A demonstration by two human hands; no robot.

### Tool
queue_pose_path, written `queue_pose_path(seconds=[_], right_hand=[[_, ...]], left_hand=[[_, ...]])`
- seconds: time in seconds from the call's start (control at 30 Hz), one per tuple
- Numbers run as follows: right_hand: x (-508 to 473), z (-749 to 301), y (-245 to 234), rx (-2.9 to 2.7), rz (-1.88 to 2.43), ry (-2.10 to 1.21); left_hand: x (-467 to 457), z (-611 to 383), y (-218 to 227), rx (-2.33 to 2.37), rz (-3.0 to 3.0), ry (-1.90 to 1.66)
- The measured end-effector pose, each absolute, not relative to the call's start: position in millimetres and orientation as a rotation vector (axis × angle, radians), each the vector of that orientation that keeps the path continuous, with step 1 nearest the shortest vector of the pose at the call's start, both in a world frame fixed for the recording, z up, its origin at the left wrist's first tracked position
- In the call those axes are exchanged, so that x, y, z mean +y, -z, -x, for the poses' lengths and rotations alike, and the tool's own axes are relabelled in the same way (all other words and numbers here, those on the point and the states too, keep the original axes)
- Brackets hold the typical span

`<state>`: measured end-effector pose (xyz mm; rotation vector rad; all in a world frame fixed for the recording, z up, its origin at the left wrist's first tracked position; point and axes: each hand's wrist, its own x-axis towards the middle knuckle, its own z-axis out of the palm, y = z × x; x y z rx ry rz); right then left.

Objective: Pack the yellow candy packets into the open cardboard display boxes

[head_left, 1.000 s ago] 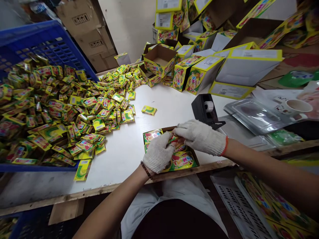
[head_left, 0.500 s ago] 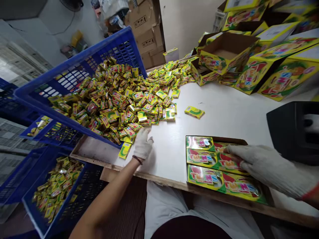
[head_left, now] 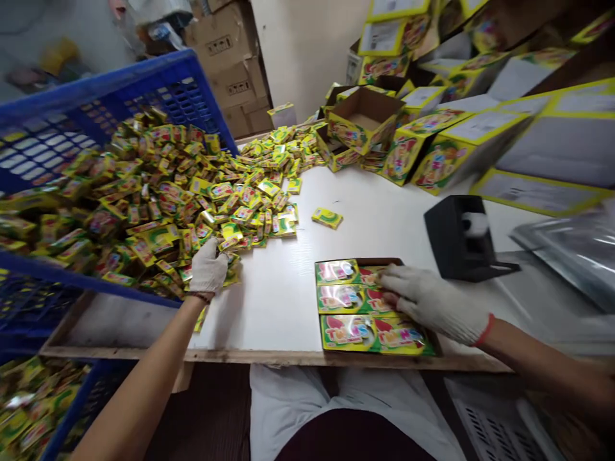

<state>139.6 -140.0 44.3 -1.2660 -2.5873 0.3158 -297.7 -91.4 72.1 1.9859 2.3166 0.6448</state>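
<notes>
My left hand (head_left: 208, 269), in a white knit glove, reaches to the near edge of a heap of small yellow-green candy boxes (head_left: 168, 192). Its fingertips touch the heap and its thumb stands apart; no box shows clearly in its grasp. My right hand (head_left: 432, 298), also gloved, lies over the right side of an open display carton (head_left: 435, 344). Its outstretched fingers rest on the packed boxes there. Rows of "TWINS" boxes (head_left: 343, 330) lie face up in that carton, some partly hidden under my fingers.
A tilted blue crate (head_left: 202, 96) spills the heap onto the white table (head_left: 269, 288). One loose box (head_left: 327, 218) lies mid-table. A black tape dispenser (head_left: 451, 237) and plastic bags (head_left: 576, 250) are at the right. Empty display cartons (head_left: 365, 121) are piled behind; another crate (head_left: 72, 410) stands lower left.
The view has swung right, showing more of the tape dispenser and the plastic bags. My left hand has moved further into the heap's edge. My right hand stays on the carton.
</notes>
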Motion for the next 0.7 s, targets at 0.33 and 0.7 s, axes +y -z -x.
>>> queue_pose_path(seconds=[0.33, 0.7], right_hand=[[-94.4, -125.6, -116.9, -2.229, 1.013, -1.173], [-87.3, -144.5, -66.4, -2.676, 1.602, -0.501]], left_hand=[[-131.0, 93.4, -102.9, 0.966, -2.302, -1.163], [-135.7, 68.3, -35.0, 1.662, -2.544, -0.479]])
